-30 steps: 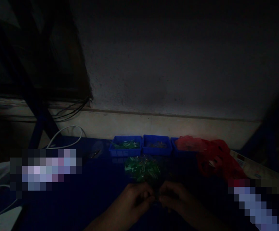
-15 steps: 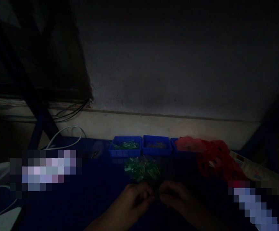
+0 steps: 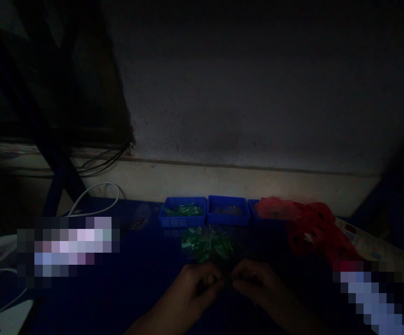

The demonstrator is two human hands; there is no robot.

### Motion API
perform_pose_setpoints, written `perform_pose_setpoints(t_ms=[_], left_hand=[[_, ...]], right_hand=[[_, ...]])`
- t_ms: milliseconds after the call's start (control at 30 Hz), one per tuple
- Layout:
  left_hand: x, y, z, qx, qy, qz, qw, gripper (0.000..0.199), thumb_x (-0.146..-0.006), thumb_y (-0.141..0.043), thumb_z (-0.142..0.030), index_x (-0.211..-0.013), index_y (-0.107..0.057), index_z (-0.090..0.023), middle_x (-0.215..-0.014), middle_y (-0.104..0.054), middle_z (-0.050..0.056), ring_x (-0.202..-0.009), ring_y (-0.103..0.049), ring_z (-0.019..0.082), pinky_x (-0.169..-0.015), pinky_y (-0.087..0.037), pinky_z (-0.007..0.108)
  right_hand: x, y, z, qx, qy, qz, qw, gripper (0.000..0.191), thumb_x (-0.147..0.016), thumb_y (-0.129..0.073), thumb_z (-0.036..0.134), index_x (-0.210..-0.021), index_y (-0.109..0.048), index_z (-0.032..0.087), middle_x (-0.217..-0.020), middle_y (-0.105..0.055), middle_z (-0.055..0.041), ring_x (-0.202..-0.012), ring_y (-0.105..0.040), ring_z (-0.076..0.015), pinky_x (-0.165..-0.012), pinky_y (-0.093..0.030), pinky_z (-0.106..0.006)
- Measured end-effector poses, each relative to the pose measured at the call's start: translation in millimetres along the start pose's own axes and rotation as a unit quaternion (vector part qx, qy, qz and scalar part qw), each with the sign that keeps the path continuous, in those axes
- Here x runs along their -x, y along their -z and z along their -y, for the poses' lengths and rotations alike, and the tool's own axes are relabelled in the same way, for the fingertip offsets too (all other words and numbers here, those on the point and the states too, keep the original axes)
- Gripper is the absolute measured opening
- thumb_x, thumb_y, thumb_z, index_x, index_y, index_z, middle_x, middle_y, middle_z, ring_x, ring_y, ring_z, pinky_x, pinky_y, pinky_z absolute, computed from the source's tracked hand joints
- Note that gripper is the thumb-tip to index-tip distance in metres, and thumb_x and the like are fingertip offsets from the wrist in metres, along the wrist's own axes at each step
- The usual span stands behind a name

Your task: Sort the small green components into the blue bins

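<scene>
My left hand (image 3: 202, 286) is closed in a pinch at the lower middle of the view, low over the blue table. Facing it, my right hand (image 3: 257, 281) pinches too, its fingertips close to those of the left. Whatever lies between the fingers is too small and dark to make out. Just beyond both hands is a pile of shiny green pieces (image 3: 207, 244) with thin metallic bits among them. Behind the pile, a blue tray (image 3: 182, 223) contains similar green pieces. Beside it a second blue tray (image 3: 228, 219) has small thin parts in it.
A third blue tray (image 3: 268, 221) is partly covered by red ribbon-like material (image 3: 315, 228), which spills to the right. A white cable (image 3: 95, 214) loops on the left. A small thin item (image 3: 139, 223) lies left of the trays. The wall (image 3: 243, 107) rises behind the table (image 3: 118, 288).
The hands stay almost in place, with the right fingers shifting slightly. The whole scene moves a few pixels to the right as the camera turns a little.
</scene>
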State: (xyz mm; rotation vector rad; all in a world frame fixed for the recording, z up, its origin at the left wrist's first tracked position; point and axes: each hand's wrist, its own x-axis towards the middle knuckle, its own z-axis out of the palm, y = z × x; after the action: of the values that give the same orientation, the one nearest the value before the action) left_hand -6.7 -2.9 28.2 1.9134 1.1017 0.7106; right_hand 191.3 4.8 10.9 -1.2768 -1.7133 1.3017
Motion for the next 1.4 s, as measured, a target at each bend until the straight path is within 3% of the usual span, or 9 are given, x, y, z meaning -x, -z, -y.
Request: perform_pose_setpoints(t_ms=[200,367,700,900,1067,1167,1300,1400], left_hand=[[-3,-0.4,2,0.062,0.038,-0.014,0.997,0.025,-0.082,-0.052,-0.03,-0.082,-0.07,-0.012,-0.058,-0.05,-0.003,-0.053,-0.046,0.012,-0.051,-0.035,0.022],[-2,1.4,0,0.149,0.064,-0.009,0.987,0.029,-0.081,-0.055,-0.034,-0.09,-0.072,-0.013,-0.066,-0.063,0.003,-0.055,-0.052,0.013,-0.051,-0.04,0.022],[-5,2.0,8,0.14,0.053,-0.063,0.987,0.026,-0.077,-0.057,-0.032,-0.089,-0.071,-0.012,-0.078,-0.07,0.007,-0.059,-0.055,0.015,-0.051,-0.042,0.024],[-7,3.6,7,0.093,0.039,-0.092,0.991,0.024,-0.076,-0.056,-0.028,-0.087,-0.071,-0.013,-0.077,-0.07,0.007,-0.07,-0.06,0.019,-0.063,-0.046,0.029],[-6,3.7,7,0.086,0.041,-0.092,0.991,0.024,-0.077,-0.055,-0.029,-0.087,-0.071,-0.013,-0.078,-0.069,0.007,-0.073,-0.06,0.021,-0.067,-0.045,0.03],[-5,3.0,7,0.1,0.043,-0.082,0.991,0.024,-0.078,-0.055,-0.03,-0.089,-0.069,-0.014,-0.075,-0.065,0.004,-0.066,-0.056,0.017,-0.06,-0.042,0.027],[-4,3.3,7,0.133,0.054,-0.092,0.985,0.031,-0.084,-0.05,-0.038,-0.103,-0.061,-0.016,-0.069,-0.057,-0.001,-0.059,-0.049,0.014,-0.053,-0.037,0.023],[-6,3.4,8,0.125,0.061,-0.09,0.986,0.031,-0.085,-0.048,-0.039,-0.103,-0.059,-0.016,-0.066,-0.052,-0.002,-0.058,-0.047,0.014,-0.053,-0.035,0.023]], right_hand=[[-4,-3,-6,-0.112,0.005,0.042,0.993,0.013,-0.078,-0.056,0.031,-0.079,-0.061,0.018,-0.055,-0.051,0.0061,-0.043,-0.045,-0.0078,-0.045,-0.034,-0.021],[-6,-2,-5,-0.166,0.009,0.023,0.986,0.015,-0.075,-0.06,0.03,-0.081,-0.065,0.018,-0.073,-0.065,-0.003,-0.065,-0.061,-0.0159,-0.051,-0.044,-0.024],[4,-2,6,-0.107,0.044,0.0,0.993,0.028,-0.072,-0.051,0.019,-0.093,-0.071,0.022,-0.086,-0.069,-0.0036,-0.067,-0.06,-0.0166,-0.064,-0.048,-0.032],[4,1,5,-0.001,0.087,-0.03,0.996,0.031,-0.076,-0.047,0.015,-0.095,-0.07,0.022,-0.093,-0.069,-0.0047,-0.07,-0.061,-0.0178,-0.069,-0.049,-0.035],[4,4,4,0.023,0.098,-0.03,0.995,0.03,-0.078,-0.045,0.014,-0.091,-0.071,0.023,-0.086,-0.068,-0.0034,-0.072,-0.06,-0.0176,-0.071,-0.048,-0.034],[4,6,9,0.029,0.093,-0.036,0.995,0.026,-0.079,-0.048,0.02,-0.09,-0.071,0.022,-0.084,-0.067,-0.0038,-0.073,-0.06,-0.0183,-0.066,-0.046,-0.031],[4,11,10,0.017,0.048,-0.032,0.998,0.022,-0.079,-0.05,0.03,-0.07,-0.068,0.019,-0.068,-0.062,-0.0009,-0.065,-0.056,-0.0171,-0.06,-0.042,-0.028],[3,13,7,0.0,-0.014,-0.064,0.998,0.027,-0.077,-0.054,0.04,-0.062,-0.063,0.02,-0.059,-0.057,0.0016,-0.06,-0.054,-0.017,-0.057,-0.041,-0.028]])
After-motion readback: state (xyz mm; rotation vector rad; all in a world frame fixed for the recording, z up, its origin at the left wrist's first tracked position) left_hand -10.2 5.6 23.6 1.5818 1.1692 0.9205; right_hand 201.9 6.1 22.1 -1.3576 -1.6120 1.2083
